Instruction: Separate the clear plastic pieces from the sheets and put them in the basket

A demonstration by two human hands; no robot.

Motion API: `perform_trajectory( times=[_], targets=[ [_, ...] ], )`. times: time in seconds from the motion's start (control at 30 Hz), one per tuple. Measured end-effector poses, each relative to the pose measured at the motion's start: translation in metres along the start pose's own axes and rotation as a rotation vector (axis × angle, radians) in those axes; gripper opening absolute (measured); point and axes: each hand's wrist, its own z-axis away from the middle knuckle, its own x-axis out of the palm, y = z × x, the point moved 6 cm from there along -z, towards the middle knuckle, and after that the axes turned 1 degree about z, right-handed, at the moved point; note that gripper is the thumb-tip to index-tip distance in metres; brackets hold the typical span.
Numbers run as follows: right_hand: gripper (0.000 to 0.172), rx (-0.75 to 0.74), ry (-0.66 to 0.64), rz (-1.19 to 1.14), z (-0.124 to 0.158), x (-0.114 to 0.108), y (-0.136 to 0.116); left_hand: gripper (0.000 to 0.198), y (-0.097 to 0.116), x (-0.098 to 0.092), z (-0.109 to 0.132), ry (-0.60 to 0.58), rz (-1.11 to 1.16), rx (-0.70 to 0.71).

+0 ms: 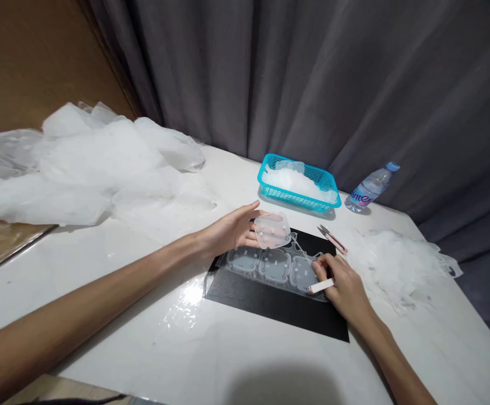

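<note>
My left hand (233, 230) holds a translucent clear plastic piece (272, 229) with white dots, lifted just above a black mat (270, 301). On the mat lies a clear plastic strip (270, 265) of several joined pieces of the same shape. My right hand (342, 284) rests on the strip's right end and grips a small white, flat tool (321, 287) between its fingers.
A turquoise basket (299, 197) with clear plastic pieces stands behind the mat. Small pink-handled snips (332, 238) lie to the right, a water bottle (369, 189) farther back. Heaps of clear plastic film lie at the left (84, 163) and right (396, 259). Grey curtain behind the table.
</note>
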Motion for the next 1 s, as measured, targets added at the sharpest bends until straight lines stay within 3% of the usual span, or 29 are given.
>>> perform_trajectory(
  times=[0.5,0.7,0.87,1.0],
  targets=[
    [0.031,-0.002,0.013,-0.021,-0.001,-0.001,-0.001,0.073,0.002,0.002,0.002,-0.031,0.001,0.018],
    [0.029,0.009,-0.006,-0.014,0.0,0.001,0.001,0.062,0.007,0.005,0.004,-0.033,-0.032,0.054],
    [0.026,-0.005,0.012,-0.007,-0.001,0.004,0.0,0.047,0.0,-0.007,0.002,0.086,-0.283,0.114],
    [0.025,-0.029,0.04,-0.001,-0.004,0.004,-0.003,0.046,-0.003,-0.015,-0.018,0.105,-0.58,0.193]
  ],
)
